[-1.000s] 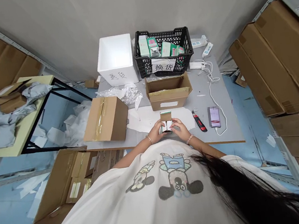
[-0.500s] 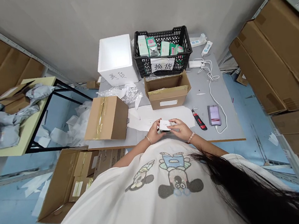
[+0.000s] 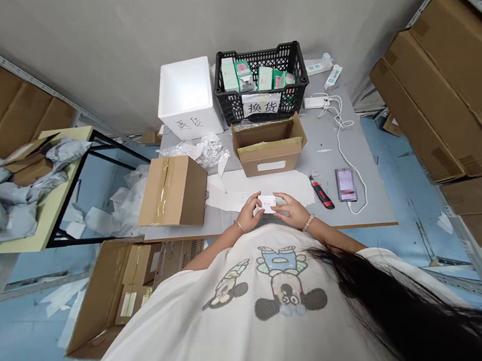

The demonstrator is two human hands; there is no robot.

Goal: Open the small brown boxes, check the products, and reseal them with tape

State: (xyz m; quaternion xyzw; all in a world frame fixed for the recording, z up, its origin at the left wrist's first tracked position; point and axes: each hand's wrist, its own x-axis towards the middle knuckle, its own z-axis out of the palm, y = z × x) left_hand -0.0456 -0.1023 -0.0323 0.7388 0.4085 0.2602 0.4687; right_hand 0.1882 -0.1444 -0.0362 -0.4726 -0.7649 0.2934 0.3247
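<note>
Inspection found a small white packet [image 3: 267, 203] held between the left grip [image 3: 249, 214] and the right grip [image 3: 291, 210], with both grips closed in on it from opposite sides. The fingers of each grip were in contact with its edges, and it lay centred between them, in front of the person's torso. A faint pink marking showed on its upper face, too small to read. Whether the packet touched the white paper sheet [image 3: 233, 190] beneath the grips could not be determined.

The sheet lay on a grey tabletop [image 3: 332, 216]. A red-and-black utility knife [image 3: 322, 192] lay just beyond the right grip, on its outer side. Farther out on that side was a smartphone [image 3: 346, 184] with a blurred screen, connected to a white cable [image 3: 343, 149].

Directly ahead of the grips stood an open cardboard box [image 3: 271, 156]. A taped cardboard box [image 3: 174, 192] sat ahead and to the left of the left grip. Farther ahead stood a black plastic crate [image 3: 260, 83] containing green-and-white cartons [image 3: 229, 75], with a white label [image 3: 261, 105] on its front. A white foam box [image 3: 188, 95] with handwriting stood beside the crate, on the left-grip side.
</note>
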